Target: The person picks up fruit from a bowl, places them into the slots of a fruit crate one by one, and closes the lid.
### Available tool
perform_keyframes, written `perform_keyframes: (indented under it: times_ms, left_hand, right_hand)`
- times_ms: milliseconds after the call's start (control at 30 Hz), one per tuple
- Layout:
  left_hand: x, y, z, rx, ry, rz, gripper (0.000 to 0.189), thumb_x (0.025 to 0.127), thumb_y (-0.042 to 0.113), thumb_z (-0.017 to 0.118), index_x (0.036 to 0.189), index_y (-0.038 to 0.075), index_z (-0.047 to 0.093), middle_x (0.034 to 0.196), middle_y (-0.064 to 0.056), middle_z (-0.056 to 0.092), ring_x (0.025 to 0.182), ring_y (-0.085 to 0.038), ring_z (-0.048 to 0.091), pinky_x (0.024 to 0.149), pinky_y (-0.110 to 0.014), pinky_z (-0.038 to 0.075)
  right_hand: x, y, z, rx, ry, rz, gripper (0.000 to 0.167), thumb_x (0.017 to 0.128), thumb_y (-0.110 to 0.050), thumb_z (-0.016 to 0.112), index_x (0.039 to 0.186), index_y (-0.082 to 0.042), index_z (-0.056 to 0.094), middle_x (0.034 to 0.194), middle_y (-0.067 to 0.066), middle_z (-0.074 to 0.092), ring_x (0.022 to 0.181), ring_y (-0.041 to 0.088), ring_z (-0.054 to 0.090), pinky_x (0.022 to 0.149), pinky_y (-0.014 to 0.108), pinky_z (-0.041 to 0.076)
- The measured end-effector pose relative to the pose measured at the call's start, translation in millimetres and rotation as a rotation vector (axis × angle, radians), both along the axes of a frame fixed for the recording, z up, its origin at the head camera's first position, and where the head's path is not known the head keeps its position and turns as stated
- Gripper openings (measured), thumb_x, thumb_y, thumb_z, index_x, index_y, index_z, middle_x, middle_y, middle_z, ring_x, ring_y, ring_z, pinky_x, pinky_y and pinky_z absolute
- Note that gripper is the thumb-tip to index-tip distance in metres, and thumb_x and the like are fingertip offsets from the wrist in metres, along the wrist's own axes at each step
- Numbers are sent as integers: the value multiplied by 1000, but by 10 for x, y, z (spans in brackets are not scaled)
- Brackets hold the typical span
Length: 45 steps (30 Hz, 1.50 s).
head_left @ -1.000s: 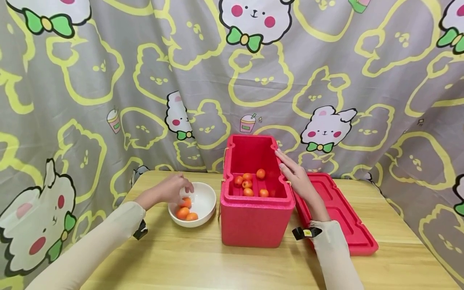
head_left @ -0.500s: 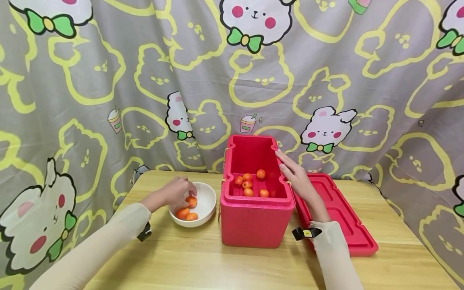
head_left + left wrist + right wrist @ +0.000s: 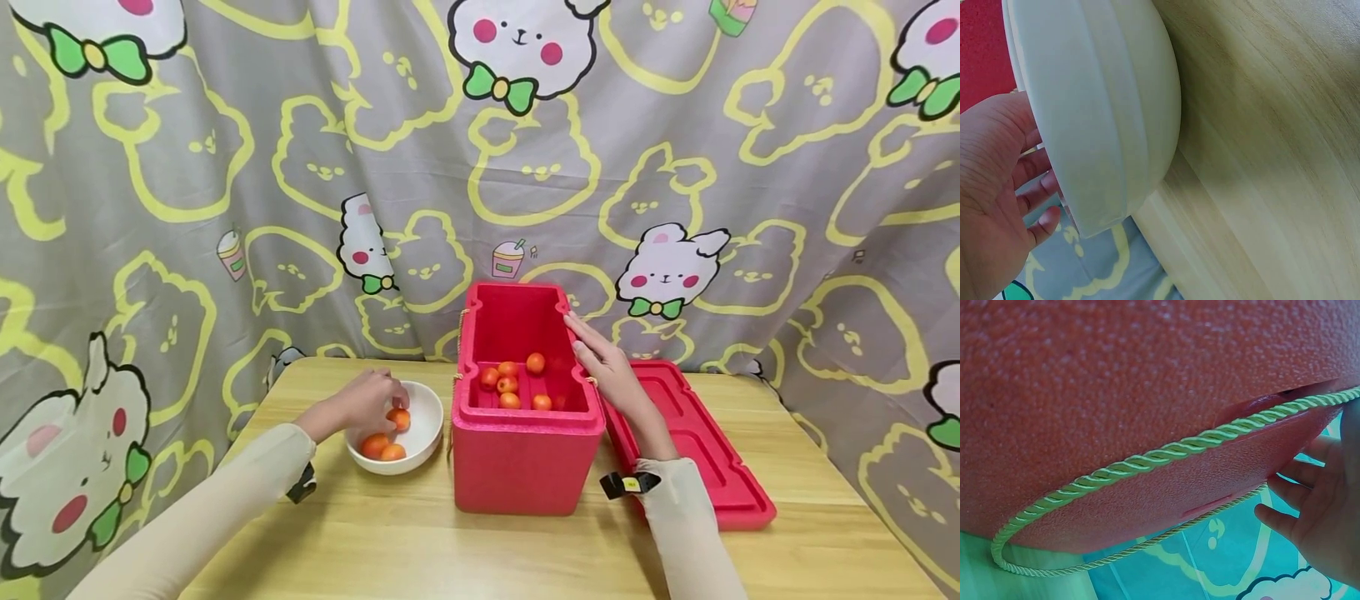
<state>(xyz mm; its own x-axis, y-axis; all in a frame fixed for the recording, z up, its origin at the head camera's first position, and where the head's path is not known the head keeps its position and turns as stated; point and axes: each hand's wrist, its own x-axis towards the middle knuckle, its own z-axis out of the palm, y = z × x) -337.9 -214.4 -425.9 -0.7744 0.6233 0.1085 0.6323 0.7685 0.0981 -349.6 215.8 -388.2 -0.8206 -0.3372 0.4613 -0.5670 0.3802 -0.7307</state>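
A white bowl (image 3: 425, 417) stands left of a red foam box (image 3: 517, 471) and has several small round orange fruits (image 3: 373, 446) in it. My left hand (image 3: 367, 403) reaches over the bowl's near-left rim, and its curled fingertips pinch one small orange fruit (image 3: 400, 418). The left wrist view shows the bowl's outer wall hiding the fingertips. Along the box's right rim my right hand (image 3: 611, 372) rests with its fingers extended. Several orange-red fruits (image 3: 507, 384) lie on the floor of the lidless box.
Right of the box lies its red lid (image 3: 708, 458), partly behind the right forearm. A twisted golden cord (image 3: 1166, 453) loops along the box's side. Behind the wooden table (image 3: 375, 533) hangs a grey patterned curtain (image 3: 420, 167).
My left hand has shifted slightly right in the bowl, and the fruit at its fingertips has moved right, away from the other fruits. The right hand keeps its place on the rim.
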Motion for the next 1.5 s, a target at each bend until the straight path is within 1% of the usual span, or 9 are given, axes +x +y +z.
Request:
perform_keyframes:
  times_ms: [300,667,867,967,1000,1100,1167,1300,1500]
  left_hand:
    - [3,5,16,4,2,-3,21,73,24,87,88,17,75,81,7,69,80,-12,49,75,-35,37]
    - [14,61,34,28,18,-24,22,70,23,87,88,15,76,79,5,70,77,-12,48,72,-32,37]
    - [6,100,27,49,-3,-7,23,69,23,87,88,16,76,79,6,69,77,-12,48,73,-31,38]
    - [-16,109,39,81,-21,1,26,68,22,87,90,15,76,80,6,69,78,-12,49,72,-30,40]
    - [-27,110,47,94,-30,3,26,68,21,88,91,15,76,81,6,69,79,-12,49,73,-29,40]
    - [-63,101,84,126,-23,0,27,69,18,88,93,14,77,84,6,71,83,-13,51,77,-32,41]
    - [-85,91,120,137,-18,3,26,69,18,87,93,14,77,85,6,71,86,-14,52,81,-35,41]
    - [-114,82,196,140,-2,15,25,70,18,85,94,15,77,88,5,72,90,-17,53,84,-40,41]
    - [-136,96,325,166,8,29,26,70,18,86,94,14,77,89,3,73,88,-21,53,78,-36,40]
  right_hand:
    - [11,-41,-23,-9,-1,1,51,106,-20,49,156,-18,42,166,4,34,155,27,29,116,58,34]
    - [16,-46,-13,-13,-2,2,51,106,-20,49,156,-18,42,166,4,34,155,27,29,117,57,33]
    - [8,-32,-11,-4,1,-1,50,106,-19,49,156,-17,42,166,5,34,155,27,30,117,57,33]
    - [10,-29,-4,-1,-1,-2,50,106,-19,49,156,-17,42,166,4,34,155,27,29,117,57,33]
    - [12,-27,-1,-2,-1,-2,50,106,-19,49,156,-17,42,166,4,34,155,27,29,117,57,33]
    - [17,-29,10,0,-2,0,51,106,-18,49,156,-15,42,166,5,34,155,28,29,116,58,34]
    - [13,-25,9,-1,-2,0,51,106,-18,49,156,-15,42,166,5,34,155,28,29,116,58,34]
    - [2,-17,7,-2,-1,1,51,106,-19,49,156,-16,41,166,4,33,155,27,29,116,58,35]
    - [-4,-5,4,2,5,2,50,106,-18,49,156,-16,42,166,5,34,155,27,29,116,58,34]
